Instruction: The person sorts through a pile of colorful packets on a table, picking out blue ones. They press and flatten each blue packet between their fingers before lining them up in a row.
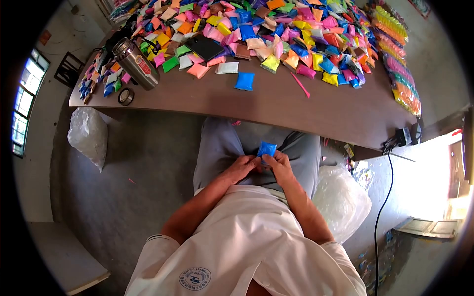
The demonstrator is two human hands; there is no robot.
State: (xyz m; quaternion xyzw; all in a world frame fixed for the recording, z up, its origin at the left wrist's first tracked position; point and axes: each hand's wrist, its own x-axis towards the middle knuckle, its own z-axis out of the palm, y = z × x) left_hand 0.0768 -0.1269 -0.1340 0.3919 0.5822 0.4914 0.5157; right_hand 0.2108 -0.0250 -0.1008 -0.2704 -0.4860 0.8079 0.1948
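Above my lap, a small blue packet is held between my two hands. My left hand has its fingers closed at the packet's lower left edge. On the other side, my right hand pinches the packet's lower right part, thumb on top. Another blue packet lies by itself on the brown table, in front of a large heap of colourful packets. A pink plastic stick rests to the right of that packet.
A steel flask stands at the table's left, its lid beside it. A black phone lies on the heap. Bagged strips hang over the right edge. Clear plastic bags sit on the floor. A black cable hangs at right.
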